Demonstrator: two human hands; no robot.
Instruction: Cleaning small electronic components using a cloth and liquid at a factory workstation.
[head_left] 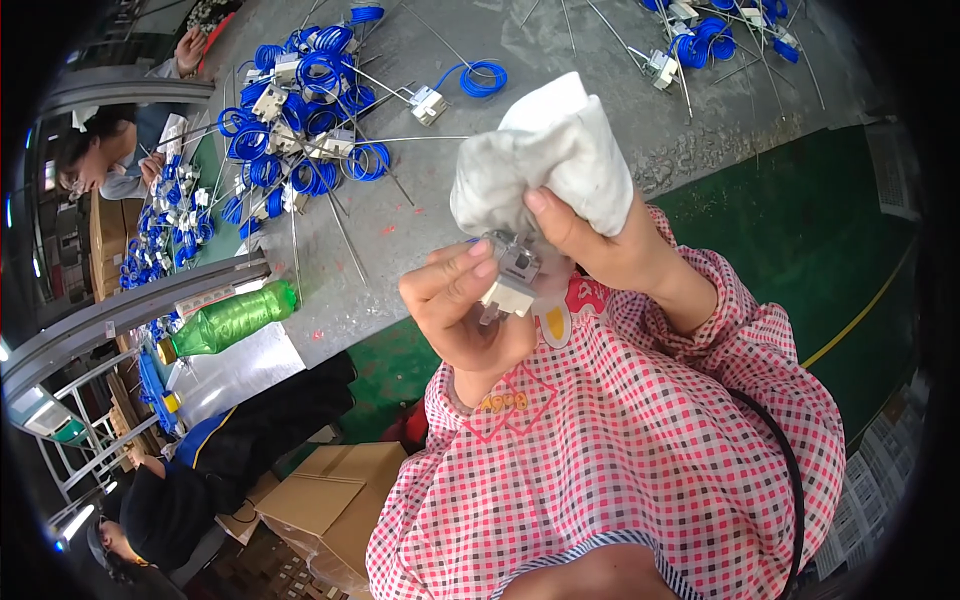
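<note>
Wiping looks to be the step in hand: a small white-and-metal block point(510, 294) sits up in front of the person's chest, clear of the grey table point(385, 270), with a white cloth point(555, 165) just above it. The left hand point(455, 310) is partly closed, its bent fingers reaching over the block's near side to grip it; where its thumb presses, I cannot tell. The right hand point(612, 248) is closed around the bunched cloth, thumb laid flat along its front. Whether cloth and block touch is hard to make out.

To do this well, the left grip should be firm on the plain white body, leaving the metal face bare. A smooth, folded bit of cloth under the right thumb would reach the corners best; light strokes along the block, rather than across its edges, should lessen the chance of threads snagging on the metal.

The block's metal end points up toward the cloth, while its white end faces down toward the checked shirt point(600, 430). Its long axis seems to run roughly up and down the view, leaning a little right at the top, though the fingers cover part of it.
</note>
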